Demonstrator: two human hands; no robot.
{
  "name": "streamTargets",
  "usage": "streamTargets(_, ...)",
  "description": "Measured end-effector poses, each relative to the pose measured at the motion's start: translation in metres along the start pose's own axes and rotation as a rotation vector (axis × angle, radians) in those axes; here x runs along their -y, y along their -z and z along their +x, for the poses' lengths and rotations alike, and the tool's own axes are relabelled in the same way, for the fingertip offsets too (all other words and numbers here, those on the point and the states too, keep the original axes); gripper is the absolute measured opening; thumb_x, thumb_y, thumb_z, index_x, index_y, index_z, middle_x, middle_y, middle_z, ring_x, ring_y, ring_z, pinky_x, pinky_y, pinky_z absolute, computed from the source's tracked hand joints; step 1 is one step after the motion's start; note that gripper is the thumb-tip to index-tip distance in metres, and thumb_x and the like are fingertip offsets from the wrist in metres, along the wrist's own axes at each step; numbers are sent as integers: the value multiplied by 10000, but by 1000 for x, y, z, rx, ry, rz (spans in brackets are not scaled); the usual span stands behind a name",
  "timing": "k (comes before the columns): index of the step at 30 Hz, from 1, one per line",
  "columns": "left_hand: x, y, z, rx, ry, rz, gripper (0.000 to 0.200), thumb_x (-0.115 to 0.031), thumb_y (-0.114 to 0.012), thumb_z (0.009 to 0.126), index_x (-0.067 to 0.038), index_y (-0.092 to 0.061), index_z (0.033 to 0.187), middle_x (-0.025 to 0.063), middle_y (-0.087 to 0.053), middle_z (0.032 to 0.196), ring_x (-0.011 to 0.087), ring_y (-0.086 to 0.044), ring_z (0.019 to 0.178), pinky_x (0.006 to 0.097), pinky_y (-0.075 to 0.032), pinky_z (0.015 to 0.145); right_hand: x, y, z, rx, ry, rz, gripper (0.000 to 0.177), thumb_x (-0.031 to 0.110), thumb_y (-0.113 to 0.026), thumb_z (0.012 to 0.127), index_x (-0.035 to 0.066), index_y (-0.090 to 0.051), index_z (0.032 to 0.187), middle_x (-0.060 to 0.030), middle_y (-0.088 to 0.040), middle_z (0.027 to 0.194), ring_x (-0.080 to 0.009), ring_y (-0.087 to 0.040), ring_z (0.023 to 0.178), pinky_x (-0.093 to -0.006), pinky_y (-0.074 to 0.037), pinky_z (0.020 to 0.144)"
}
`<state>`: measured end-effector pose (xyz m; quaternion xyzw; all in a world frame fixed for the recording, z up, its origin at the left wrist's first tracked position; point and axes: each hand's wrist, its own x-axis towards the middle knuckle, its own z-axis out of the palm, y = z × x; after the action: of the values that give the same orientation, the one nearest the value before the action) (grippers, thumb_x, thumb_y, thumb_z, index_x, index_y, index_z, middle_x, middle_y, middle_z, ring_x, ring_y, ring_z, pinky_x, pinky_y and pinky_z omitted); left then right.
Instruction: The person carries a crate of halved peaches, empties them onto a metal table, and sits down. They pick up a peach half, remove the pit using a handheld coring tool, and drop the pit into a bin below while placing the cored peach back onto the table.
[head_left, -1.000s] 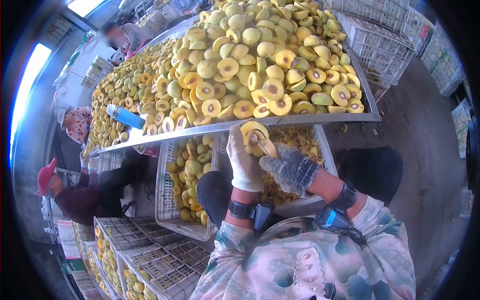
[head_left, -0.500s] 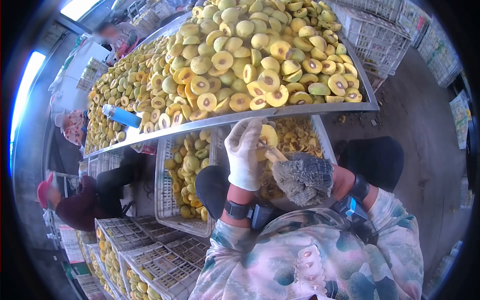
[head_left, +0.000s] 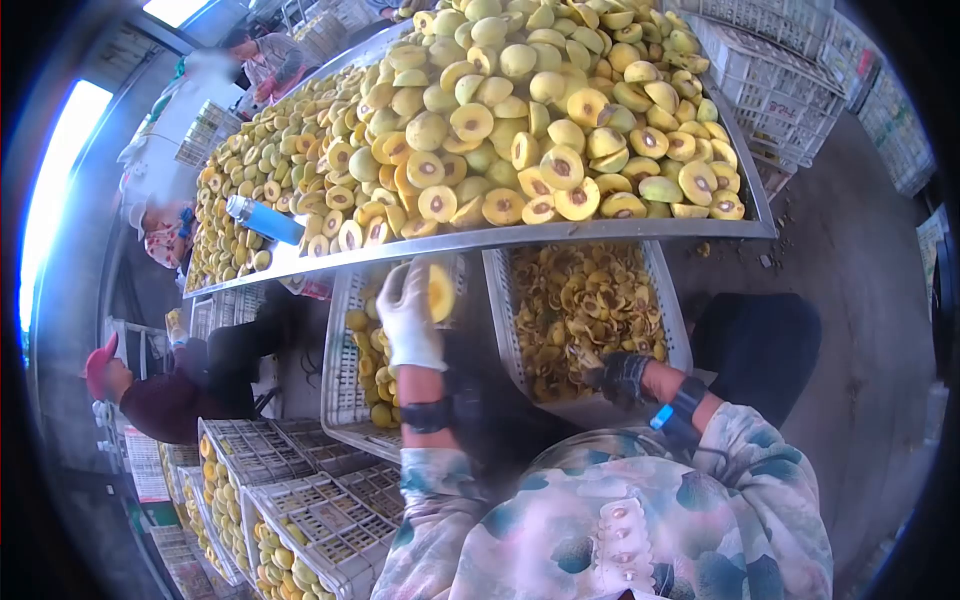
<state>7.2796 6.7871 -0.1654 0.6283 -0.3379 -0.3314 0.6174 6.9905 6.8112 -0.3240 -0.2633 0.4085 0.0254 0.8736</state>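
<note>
Hands [head_left: 408,322] farther apart, crates [head_left: 672,310] below, table rim [head_left: 560,238] ahead

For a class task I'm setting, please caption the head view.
Gloved left hand holding a fruit half over a crate, beside a table heaped with halved fruit.

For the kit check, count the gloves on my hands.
2: a white glove on the left hand, holding a fruit half; a dark glove on the right hand, near a crate.
</note>
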Motion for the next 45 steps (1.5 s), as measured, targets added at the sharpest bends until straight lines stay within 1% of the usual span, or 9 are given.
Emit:
streamTargets(4, -28, 29, 20, -256, -338, 1496, 656, -404, -708, 686, -152, -484, 1249, 214, -338, 1356, 390, -428, 1134, 442, -405, 896, 16, -23, -22, -141, 213, -112, 244, 355, -633, 819, 119, -616, 877, 18, -505, 578, -104, -470, 448, -221, -349, 390)
streamTargets(19, 25, -55, 133, 28, -214, 1080, 507, -255, -761, 662, -26, -492, 1026, 192, -547, 1008, 312, -579, 920, 365, -470, 800, 13, 2, -22, -136, 256, 19, 148, 265, -621, 837, 168, -526, 897, 49, -424, 550, -83, -387, 412, -230, -263, 342)
streamTargets(21, 38, -56, 131, 116, -365, 535, 473, -138, -763, 656, -19, -458, 997, 129, -542, 973, 228, -574, 881, 315, -470, 773, 5, 5, -7, -166, 727, -421, 171, 266, -622, 838, 155, -541, 938, 45, -475, 598, -81, -424, 441, -229, -296, 361)
streamTargets(29, -28, -91, 27, 306, 204, -705, 252, -116, -551, 798, -64, -489, 1037, 71, -555, 914, 197, -589, 742, 305, -484, 551, 95, -66, -76, -154, 664, -336, 242, 226, -566, 850, 80, -542, 1041, -31, -570, 792, -160, -520, 646, -269, -403, 554)
streamTargets(31, -26, -100, 8, 311, 189, -745, 239, -117, -516, 831, -32, -484, 1053, 86, -574, 896, 215, -608, 781, 291, -499, 570, 110, -87, -92, -81, 643, -99, 228, 266, -598, 851, 97, -543, 992, 34, -544, 685, -61, -478, 499, -204, -362, 408)
streamTargets(33, -19, -103, -9, 269, -465, -7, 233, -171, -464, 887, -2, -480, 1048, 118, -580, 923, 235, -617, 789, 308, -514, 600, 123, -106, -106, -173, 647, -188, 198, 271, -589, 854, 98, -526, 925, 33, -505, 619, -71, -455, 461, -215, -349, 388)
streamTargets(38, -33, -99, -35, 355, 148, -715, 296, -239, -395, 957, 31, -498, 1022, 134, -588, 927, 210, -608, 728, 308, -518, 669, 124, -126, -114, -221, 618, -184, 195, 277, -590, 849, 111, -505, 907, 18, -478, 596, -83, -442, 443, -239, -339, 367)
streamTargets(41, -7, -99, -36, 191, -237, -81, 485, -400, -289, 966, 30, -510, 1002, 140, -595, 889, 215, -605, 718, 307, -514, 649, 117, -126, -106, -249, 638, -218, 199, 270, -586, 851, 100, -519, 929, 19, -489, 611, -82, -446, 447, -242, -340, 368)
streamTargets(45, -31, -93, -54, 302, 79, -539, 455, -382, -328, 959, 30, -519, 990, 145, -610, 870, 215, -610, 703, 309, -516, 629, 113, -130, -104, -302, 677, -287, 196, 263, -582, 853, 90, -539, 937, 18, -496, 608, -82, -447, 449, -243, -339, 374)
